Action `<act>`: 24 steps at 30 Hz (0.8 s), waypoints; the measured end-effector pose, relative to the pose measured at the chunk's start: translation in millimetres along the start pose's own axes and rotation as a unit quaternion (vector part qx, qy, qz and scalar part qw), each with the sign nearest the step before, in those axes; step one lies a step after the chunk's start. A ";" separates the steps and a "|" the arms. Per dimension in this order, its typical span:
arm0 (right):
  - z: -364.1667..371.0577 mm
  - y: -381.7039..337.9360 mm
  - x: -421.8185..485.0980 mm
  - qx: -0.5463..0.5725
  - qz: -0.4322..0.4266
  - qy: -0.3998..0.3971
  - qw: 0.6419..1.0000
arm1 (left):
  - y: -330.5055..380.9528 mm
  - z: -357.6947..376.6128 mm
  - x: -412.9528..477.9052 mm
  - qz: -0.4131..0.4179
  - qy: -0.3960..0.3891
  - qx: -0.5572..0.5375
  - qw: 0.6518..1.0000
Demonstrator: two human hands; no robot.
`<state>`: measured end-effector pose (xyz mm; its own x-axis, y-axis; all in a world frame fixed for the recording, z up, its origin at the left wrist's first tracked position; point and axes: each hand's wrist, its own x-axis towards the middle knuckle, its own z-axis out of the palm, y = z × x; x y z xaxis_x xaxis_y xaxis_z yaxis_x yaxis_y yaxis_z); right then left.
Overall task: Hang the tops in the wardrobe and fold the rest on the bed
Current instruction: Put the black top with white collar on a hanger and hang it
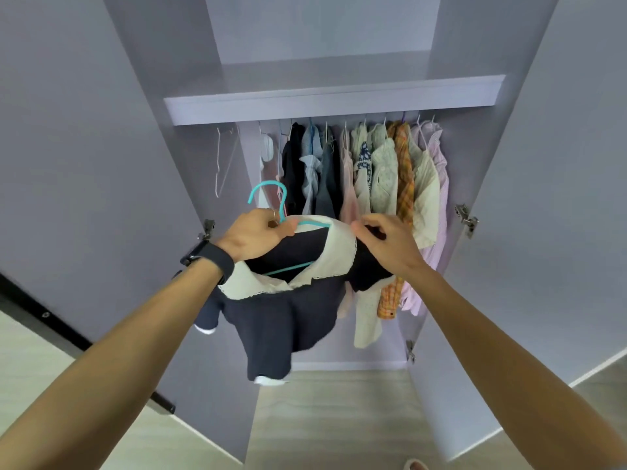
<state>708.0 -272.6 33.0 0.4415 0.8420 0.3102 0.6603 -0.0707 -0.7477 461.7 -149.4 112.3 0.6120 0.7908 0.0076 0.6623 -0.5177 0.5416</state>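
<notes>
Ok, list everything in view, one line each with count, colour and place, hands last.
navy top: one, dark navy with cream collar, on the teal hanger, held in front of the wardrobe
teal hanger: one, teal, inside the top, hook pointing up
hung garments: roughly a dozen, navy, blue, pink, cream, orange check, on the rail under the shelf
empty hanger: one, white, left end of the rail
shelf: one, lilac, above the rail
wardrobe doors: two, lilac, open to either side
floor: pale wood, below
watch: one, black, left wrist
left hand: holds the hanger's neck
right hand: pinches the top beside the collar
</notes>
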 end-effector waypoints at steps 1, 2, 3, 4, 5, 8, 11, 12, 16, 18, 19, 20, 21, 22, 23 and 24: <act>0.2 -5.0 1.1 -0.021 -0.029 -0.027 0.999 | 3.6 1.1 -0.5 0.014 0.010 0.020 1.000; 1.1 -9.9 2.1 -0.031 -0.066 -0.040 0.997 | 6.4 1.2 -0.3 0.023 0.023 0.036 0.999; 1.2 -14.4 3.3 -0.038 -0.101 -0.040 0.993 | 9.1 0.4 -0.1 0.027 0.035 0.048 0.998; 1.3 -17.3 5.5 -0.039 -0.126 -0.033 0.991 | 10.5 -0.6 -0.2 0.029 0.046 0.062 0.997; 1.1 -20.5 7.6 -0.037 -0.129 -0.027 0.991 | 11.3 -1.5 -0.4 0.032 0.054 0.079 0.995; 4.4 -31.0 7.5 0.011 -0.097 0.015 0.995 | 9.5 -0.6 -3.9 0.045 0.077 0.144 0.986; 10.7 -33.1 2.9 0.026 -0.099 0.003 0.995 | 3.1 -2.4 -4.7 0.038 0.093 0.169 0.981; 10.3 -31.4 2.3 0.019 -0.094 -0.020 0.995 | 0.0 -4.5 -4.3 0.035 0.088 0.160 0.983; -2.9 -4.1 9.5 -0.090 0.009 -0.085 0.992 | -14.1 -14.3 -5.6 0.025 0.070 0.130 0.989; -6.1 10.9 7.5 -0.108 0.056 -0.144 0.982 | -18.3 -14.7 -6.1 0.018 0.075 0.107 0.991; -4.5 16.6 5.3 -0.094 0.069 -0.159 0.980 | -19.8 -14.1 -5.8 0.020 0.079 0.096 0.992; -3.1 21.9 2.7 -0.088 0.077 -0.154 0.981 | -20.4 -12.3 -5.5 0.024 0.079 0.087 0.993; -1.3 25.8 1.5 -0.088 0.080 -0.138 0.983 | -20.6 -11.8 -5.1 0.027 0.076 0.081 0.993; 0.0 28.3 0.1 -0.090 0.083 -0.121 0.985 | -19.8 -11.1 -5.3 0.030 0.070 0.078 0.994; 1.2 30.7 -0.6 -0.091 0.088 -0.111 0.986 | -19.1 -10.3 -5.3 0.032 0.064 0.077 0.994; 2.1 32.9 -1.0 -0.084 0.093 -0.109 0.986 | -19.1 -9.6 -5.2 0.034 0.059 0.077 0.995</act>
<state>728.0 -274.6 6.9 0.4363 0.8993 0.0294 0.6786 -0.3074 -0.6671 441.7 -140.5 110.0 0.6084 0.7807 0.1423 0.6858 -0.6075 0.4007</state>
